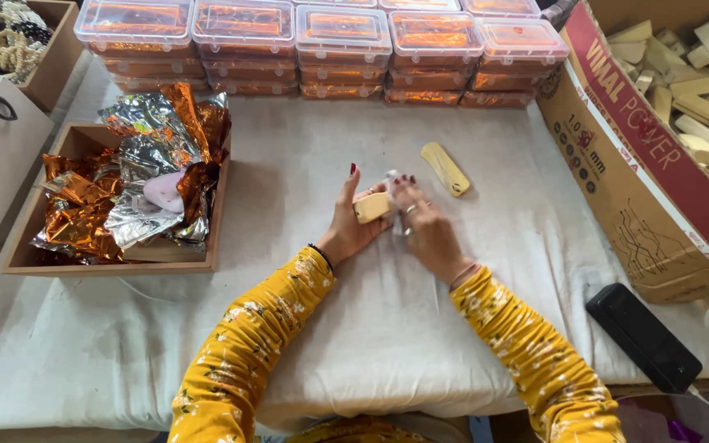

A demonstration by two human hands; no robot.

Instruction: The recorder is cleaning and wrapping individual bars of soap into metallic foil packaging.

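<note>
The left hand (353,223) pinches a small pale wooden block (372,207); the right hand (424,227) presses a white wrap against it. Advisable: grip firmly, wrapping evenly. A second oblong wooden piece (445,169) lies just beyond the block.

Rows of clear lidded plastic boxes (330,49) stacked at rear; wooden tray (75,261) of crumpled orange and silver foil (137,172) at left; cardboard carton (642,189) of pale wooden pieces (703,90) at right; black oblong device (643,338) near front edge.

Yellow floral sleeves (248,344); pale cream block (371,207); orange-and-silver foil (137,176) (crinkled) in a brown tray (116,265); white cloth (371,328).
</note>
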